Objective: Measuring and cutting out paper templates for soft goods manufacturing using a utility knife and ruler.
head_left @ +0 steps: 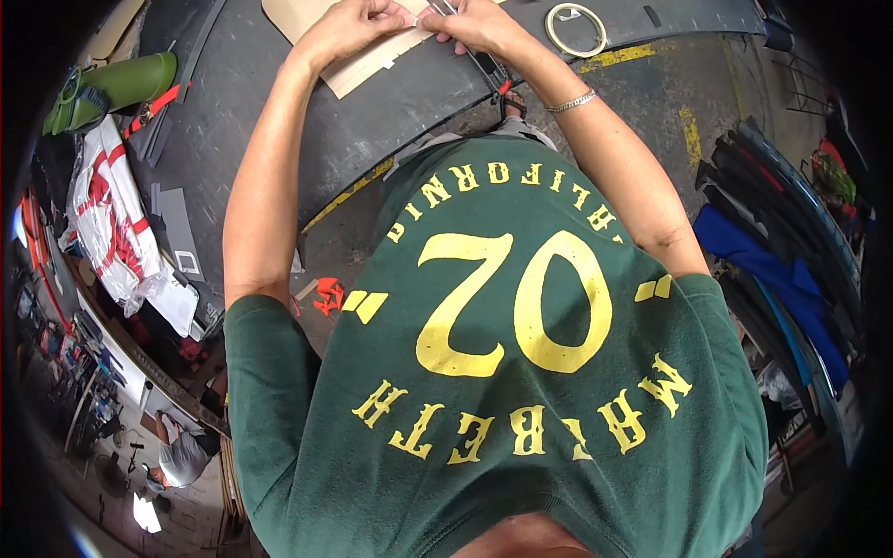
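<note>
At the top of the head view, my left hand (358, 30) and my right hand (476, 26) meet over a tan cardboard sheet (358, 76). Thumb and fingers of both hands pinch a small whitish piece (416, 20), too small to make out clearly. A slim metal tool (443, 7) is also tucked in my right hand; its kind is partly hidden by the fingers. Near the sheet's lower edge sits a small white tab (388, 65). To the right of my right hand, a roll of pale tape (601, 35) lies flat on the dark worktable (363, 139).
On the left are a green roll (126, 82) and a red-and-white plastic-wrapped bundle (112, 209). Dark and blue sheets of material (744, 242) are stacked at the right. Red scraps (328, 296) lie on the floor. Another person (183, 458) is far off at lower left.
</note>
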Tool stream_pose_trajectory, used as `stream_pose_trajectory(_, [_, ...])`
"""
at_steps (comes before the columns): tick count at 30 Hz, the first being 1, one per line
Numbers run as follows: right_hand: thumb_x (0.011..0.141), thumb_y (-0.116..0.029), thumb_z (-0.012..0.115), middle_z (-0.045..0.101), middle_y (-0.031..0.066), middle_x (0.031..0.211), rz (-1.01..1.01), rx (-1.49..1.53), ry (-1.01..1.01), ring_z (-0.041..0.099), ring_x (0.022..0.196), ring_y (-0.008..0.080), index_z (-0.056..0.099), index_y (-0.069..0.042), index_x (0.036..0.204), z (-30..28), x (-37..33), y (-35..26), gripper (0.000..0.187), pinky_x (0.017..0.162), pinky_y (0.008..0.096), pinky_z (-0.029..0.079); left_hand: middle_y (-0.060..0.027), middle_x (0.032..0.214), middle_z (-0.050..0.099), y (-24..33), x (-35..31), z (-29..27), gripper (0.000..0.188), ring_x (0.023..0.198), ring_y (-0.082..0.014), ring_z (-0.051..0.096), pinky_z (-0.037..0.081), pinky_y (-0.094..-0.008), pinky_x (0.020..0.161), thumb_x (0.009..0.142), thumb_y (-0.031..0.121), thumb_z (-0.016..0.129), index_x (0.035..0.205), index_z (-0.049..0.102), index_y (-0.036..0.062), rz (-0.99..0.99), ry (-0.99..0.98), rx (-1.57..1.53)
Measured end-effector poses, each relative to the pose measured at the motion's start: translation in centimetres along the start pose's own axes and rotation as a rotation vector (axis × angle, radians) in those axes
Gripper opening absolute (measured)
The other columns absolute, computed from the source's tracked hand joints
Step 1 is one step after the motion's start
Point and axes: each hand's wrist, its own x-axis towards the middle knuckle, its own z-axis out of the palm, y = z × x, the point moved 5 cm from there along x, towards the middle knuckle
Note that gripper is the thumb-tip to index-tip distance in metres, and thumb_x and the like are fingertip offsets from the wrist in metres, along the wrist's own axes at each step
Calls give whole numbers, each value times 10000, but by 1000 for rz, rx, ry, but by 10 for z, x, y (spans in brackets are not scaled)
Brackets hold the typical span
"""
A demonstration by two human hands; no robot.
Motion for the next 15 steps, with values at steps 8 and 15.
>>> stream_pose_trajectory(8, [893, -188, 708, 675, 61, 695, -110, -10, 189, 577, 470, 131, 670, -21, 1048, -2, -23, -21, 231, 435, 287, 470, -201, 773, 685, 11, -21, 6, 223, 702, -295, 648, 515, -428, 705, 926, 226, 651, 896, 682, 8, 164, 6, 366])
stream_pose_trajectory(15, [878, -148, 696, 681, 73, 708, -41, -71, 141, 612, 504, 156, 646, 2, 1073, 2, -14, -16, 252, 471, 310, 506, -237, 782, 659, 23, -35, 17, 210, 726, -352, 669, 520, -448, 723, 942, 209, 613, 926, 680, 10, 92, 34, 409])
